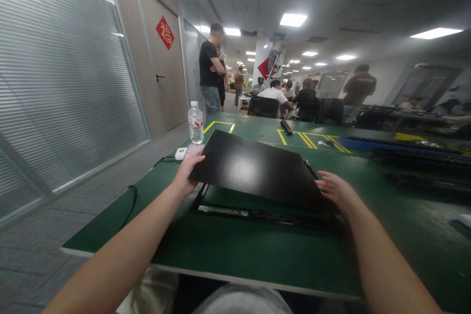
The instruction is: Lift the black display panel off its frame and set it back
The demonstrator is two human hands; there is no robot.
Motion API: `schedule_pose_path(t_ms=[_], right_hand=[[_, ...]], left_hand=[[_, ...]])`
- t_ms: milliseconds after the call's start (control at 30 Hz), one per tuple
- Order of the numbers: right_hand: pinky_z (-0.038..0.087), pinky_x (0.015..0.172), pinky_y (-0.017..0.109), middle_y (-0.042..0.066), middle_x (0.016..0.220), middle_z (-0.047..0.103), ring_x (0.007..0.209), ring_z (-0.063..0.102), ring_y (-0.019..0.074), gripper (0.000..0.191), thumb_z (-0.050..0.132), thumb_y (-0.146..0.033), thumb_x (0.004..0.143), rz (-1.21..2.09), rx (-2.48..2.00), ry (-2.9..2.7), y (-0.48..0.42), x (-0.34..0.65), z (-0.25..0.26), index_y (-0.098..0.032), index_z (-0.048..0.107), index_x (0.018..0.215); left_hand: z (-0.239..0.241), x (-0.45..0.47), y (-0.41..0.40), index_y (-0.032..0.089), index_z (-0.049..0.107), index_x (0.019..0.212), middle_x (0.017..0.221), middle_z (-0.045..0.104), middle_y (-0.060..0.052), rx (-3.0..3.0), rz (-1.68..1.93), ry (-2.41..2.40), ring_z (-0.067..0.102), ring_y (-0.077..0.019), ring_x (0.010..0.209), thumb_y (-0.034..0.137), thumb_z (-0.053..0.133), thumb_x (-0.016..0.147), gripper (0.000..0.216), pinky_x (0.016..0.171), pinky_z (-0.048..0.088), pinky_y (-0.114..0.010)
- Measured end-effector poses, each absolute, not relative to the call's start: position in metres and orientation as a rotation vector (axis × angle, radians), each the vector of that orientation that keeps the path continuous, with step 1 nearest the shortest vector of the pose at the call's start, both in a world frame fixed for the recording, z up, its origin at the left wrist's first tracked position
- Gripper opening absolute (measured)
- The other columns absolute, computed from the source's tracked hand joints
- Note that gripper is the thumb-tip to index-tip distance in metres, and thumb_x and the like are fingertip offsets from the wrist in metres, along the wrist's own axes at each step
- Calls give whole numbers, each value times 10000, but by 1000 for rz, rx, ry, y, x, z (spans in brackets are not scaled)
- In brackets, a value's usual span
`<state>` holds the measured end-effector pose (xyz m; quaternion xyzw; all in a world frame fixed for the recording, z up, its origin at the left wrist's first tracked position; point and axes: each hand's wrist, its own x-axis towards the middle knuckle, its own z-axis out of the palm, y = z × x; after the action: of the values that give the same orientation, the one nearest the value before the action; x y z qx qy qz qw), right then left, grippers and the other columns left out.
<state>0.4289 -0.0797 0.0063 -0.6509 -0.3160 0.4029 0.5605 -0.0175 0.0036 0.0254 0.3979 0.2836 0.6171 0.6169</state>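
Observation:
A thin, glossy black display panel (253,164) is held tilted above the green table, its left end raised. My left hand (187,175) is closed on the panel's left edge, thumb on top and fingers underneath. At the opposite edge, my right hand (336,189) holds the panel's side with its fingertips; part of the grip is hidden. Under the panel lies a black frame (198,199), mostly covered, with a green circuit board strip (222,211) along its near side.
A water bottle (196,123), a phone (194,151) and a small white device (180,153) stand at the table's left edge. Yellow tape (309,141) marks the far side, near a dark strip-like part (286,126). A blue tray (368,144) lies right. People are beyond.

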Motion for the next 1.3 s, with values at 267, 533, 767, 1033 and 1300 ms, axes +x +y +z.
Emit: schedule_pose_path(t_ms=[267, 533, 767, 1033, 1300], right_hand=[[304, 437, 208, 98, 729, 732, 516, 514, 121, 338, 636, -300, 692, 762, -1640, -769, -75, 435, -2, -153, 669, 994], [336, 463, 253, 97, 664, 720, 484, 465, 135, 364, 658, -380, 657, 626, -1707, -754, -77, 435, -4, -160, 690, 945], [395, 522, 291, 85, 628, 706, 519, 480, 159, 306, 631, -375, 649, 553, -1735, -793, -77, 438, -6, -173, 686, 872], [418, 553, 312, 101, 632, 704, 568, 549, 191, 296, 615, -392, 658, 528, -1778, -813, -79, 435, -4, -174, 685, 845], [424, 557, 324, 107, 647, 716, 595, 585, 216, 383, 614, -416, 668, 515, -1829, -820, -78, 440, -8, -157, 713, 932]], left_hand=[[17, -14, 5, 125, 707, 1197, 1014, 777, -89, 922, 1368, 687, 726, -266, 927, 188, 779, 600, 604, 781, 567, -309], [17, -8, -1, 133, 743, 1123, 914, 790, -84, 868, 1349, 780, 743, -245, 800, 142, 773, 588, 537, 676, 572, -284], [15, -6, -2, 114, 734, 1134, 898, 791, -89, 862, 1324, 798, 743, -244, 794, 127, 787, 576, 561, 679, 574, -284], [13, -7, 1, 120, 740, 1134, 874, 790, -89, 892, 1295, 784, 744, -244, 783, 119, 767, 595, 539, 666, 570, -283], [10, -7, 1, 123, 745, 1126, 898, 791, -86, 945, 1270, 772, 738, -228, 746, 129, 757, 609, 517, 626, 559, -270]])
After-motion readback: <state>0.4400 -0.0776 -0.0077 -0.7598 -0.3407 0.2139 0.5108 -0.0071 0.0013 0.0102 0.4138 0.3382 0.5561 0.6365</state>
